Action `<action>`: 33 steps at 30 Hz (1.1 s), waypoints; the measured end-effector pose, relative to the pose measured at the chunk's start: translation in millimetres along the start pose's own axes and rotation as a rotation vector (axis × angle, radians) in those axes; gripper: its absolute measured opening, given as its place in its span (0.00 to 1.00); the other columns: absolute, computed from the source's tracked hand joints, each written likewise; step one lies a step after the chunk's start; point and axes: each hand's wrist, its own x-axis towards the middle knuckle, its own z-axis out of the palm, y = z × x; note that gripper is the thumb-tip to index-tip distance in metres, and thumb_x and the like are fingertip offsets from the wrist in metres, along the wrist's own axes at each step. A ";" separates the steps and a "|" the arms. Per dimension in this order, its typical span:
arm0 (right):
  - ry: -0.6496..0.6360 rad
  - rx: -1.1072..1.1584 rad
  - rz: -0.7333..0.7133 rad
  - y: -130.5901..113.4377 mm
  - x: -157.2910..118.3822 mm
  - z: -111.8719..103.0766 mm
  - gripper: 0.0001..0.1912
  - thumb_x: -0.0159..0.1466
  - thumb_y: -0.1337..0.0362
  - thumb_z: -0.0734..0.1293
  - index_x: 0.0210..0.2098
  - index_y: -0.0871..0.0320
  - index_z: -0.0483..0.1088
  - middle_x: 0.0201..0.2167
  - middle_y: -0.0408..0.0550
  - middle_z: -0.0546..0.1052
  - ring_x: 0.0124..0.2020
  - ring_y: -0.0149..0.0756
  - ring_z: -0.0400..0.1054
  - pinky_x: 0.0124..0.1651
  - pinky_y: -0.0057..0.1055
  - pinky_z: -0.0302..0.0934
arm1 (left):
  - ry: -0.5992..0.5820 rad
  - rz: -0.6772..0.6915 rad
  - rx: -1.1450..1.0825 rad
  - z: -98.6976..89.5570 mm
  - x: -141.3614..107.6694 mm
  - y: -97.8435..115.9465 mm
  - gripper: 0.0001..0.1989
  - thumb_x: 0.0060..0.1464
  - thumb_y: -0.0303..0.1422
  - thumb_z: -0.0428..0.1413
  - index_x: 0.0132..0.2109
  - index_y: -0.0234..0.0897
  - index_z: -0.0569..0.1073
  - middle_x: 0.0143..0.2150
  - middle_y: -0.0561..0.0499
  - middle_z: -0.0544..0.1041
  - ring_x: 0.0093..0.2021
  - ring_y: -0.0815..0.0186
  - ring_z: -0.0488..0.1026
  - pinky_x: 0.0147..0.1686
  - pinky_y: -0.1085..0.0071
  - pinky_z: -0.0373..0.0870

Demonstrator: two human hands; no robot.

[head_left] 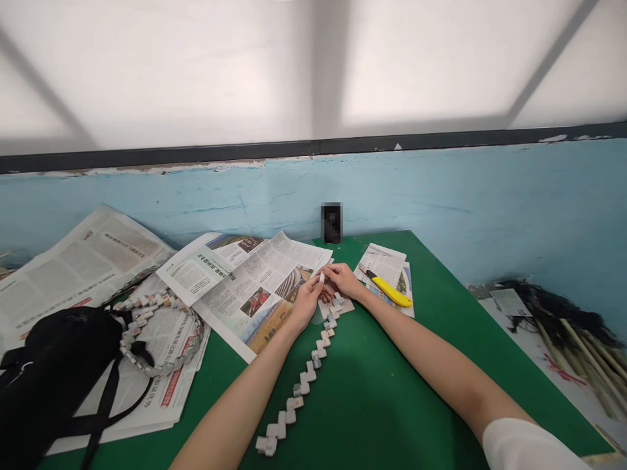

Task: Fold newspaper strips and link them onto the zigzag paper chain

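Newspapers lay spread at the far left of the green table, with a black bag resting on them at the near left edge. Just right of the bag, a finished loop of folded paper links sat on the sheets, and beyond it an open newspaper reached toward the middle of the table. From the near edge a zigzag paper chain ran away across the bare green surface to both hands. The left hand gripped the chain's far end, fingers curled around it and touching the right hand. The right hand pinched a small white paper strip between fingertips, held upright just above that end of the chain. Behind the hands, a small dark object stood against the blue wall. Right of the hands, a yellow utility knife lay on cut paper pieces.
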 end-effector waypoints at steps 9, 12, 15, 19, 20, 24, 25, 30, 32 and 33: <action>0.002 0.071 0.048 5.9 -0.1 2.5 0.25 0.65 0.43 0.66 0.31 0.60 0.78 0.21 0.43 0.71 0.23 0.32 0.62 0.28 0.28 0.58 | 0.027 0.019 0.046 0.3 -0.7 -2.5 0.25 0.56 0.49 0.61 0.50 0.31 0.76 0.28 0.47 0.80 0.23 0.65 0.74 0.26 0.70 0.67; 0.004 0.122 0.075 8.6 0.3 3.3 0.25 0.65 0.44 0.66 0.32 0.61 0.78 0.20 0.42 0.71 0.22 0.31 0.61 0.27 0.28 0.57 | 0.032 0.015 0.034 1.0 -0.6 -1.4 0.27 0.54 0.48 0.62 0.52 0.31 0.76 0.27 0.48 0.79 0.23 0.66 0.74 0.26 0.71 0.67; 0.012 0.118 0.066 7.5 0.8 4.3 0.25 0.65 0.44 0.66 0.33 0.61 0.78 0.22 0.43 0.72 0.23 0.32 0.64 0.29 0.29 0.60 | 0.073 -0.003 0.005 0.9 0.4 -1.3 0.26 0.53 0.47 0.63 0.51 0.30 0.76 0.26 0.48 0.79 0.23 0.65 0.74 0.26 0.70 0.67; 0.012 0.066 0.038 1.6 0.8 4.4 0.25 0.66 0.44 0.65 0.34 0.61 0.79 0.25 0.46 0.76 0.28 0.35 0.68 0.34 0.30 0.63 | 0.138 -0.007 -0.011 -0.1 1.7 -2.4 0.23 0.53 0.45 0.64 0.47 0.30 0.77 0.26 0.47 0.79 0.23 0.67 0.73 0.26 0.71 0.66; 0.009 0.064 0.037 0.1 0.7 4.2 0.25 0.66 0.44 0.65 0.34 0.61 0.79 0.26 0.46 0.76 0.29 0.36 0.68 0.35 0.30 0.64 | 0.144 -0.003 -0.018 -0.3 1.6 -2.5 0.23 0.53 0.45 0.64 0.48 0.30 0.77 0.27 0.48 0.79 0.23 0.67 0.73 0.26 0.72 0.66; 0.006 0.042 0.037 -2.1 0.2 3.1 0.25 0.67 0.44 0.65 0.37 0.61 0.80 0.27 0.47 0.77 0.30 0.37 0.69 0.37 0.31 0.65 | 0.146 -0.001 -0.033 -0.1 -0.1 -0.3 0.25 0.54 0.45 0.64 0.51 0.30 0.76 0.28 0.49 0.79 0.24 0.68 0.73 0.27 0.72 0.66; 0.007 0.034 0.038 -1.4 0.2 2.9 0.25 0.67 0.44 0.65 0.37 0.61 0.80 0.27 0.47 0.77 0.30 0.37 0.69 0.36 0.31 0.64 | 0.143 -0.006 -0.031 0.1 -0.7 0.5 0.25 0.54 0.45 0.63 0.51 0.30 0.76 0.28 0.49 0.79 0.25 0.67 0.73 0.28 0.72 0.67; 0.013 0.038 0.045 6.1 0.2 2.4 0.26 0.67 0.44 0.65 0.38 0.61 0.81 0.25 0.45 0.76 0.29 0.35 0.68 0.35 0.29 0.63 | 0.128 -0.010 -0.038 1.1 -1.9 2.5 0.26 0.54 0.45 0.63 0.53 0.30 0.75 0.28 0.48 0.79 0.25 0.68 0.73 0.28 0.71 0.66; 0.016 0.037 0.043 8.3 0.3 2.1 0.26 0.67 0.44 0.65 0.38 0.61 0.81 0.25 0.44 0.76 0.28 0.34 0.68 0.35 0.29 0.63 | 0.128 -0.007 -0.035 1.1 -1.6 1.9 0.27 0.54 0.45 0.63 0.53 0.29 0.75 0.29 0.48 0.79 0.25 0.68 0.73 0.28 0.72 0.66; 0.019 0.030 0.039 8.6 0.4 1.8 0.26 0.67 0.44 0.65 0.38 0.61 0.81 0.25 0.44 0.76 0.28 0.34 0.68 0.35 0.29 0.63 | 0.127 -0.008 -0.031 1.0 -1.5 1.5 0.27 0.54 0.45 0.63 0.54 0.29 0.75 0.29 0.48 0.79 0.25 0.68 0.73 0.28 0.71 0.66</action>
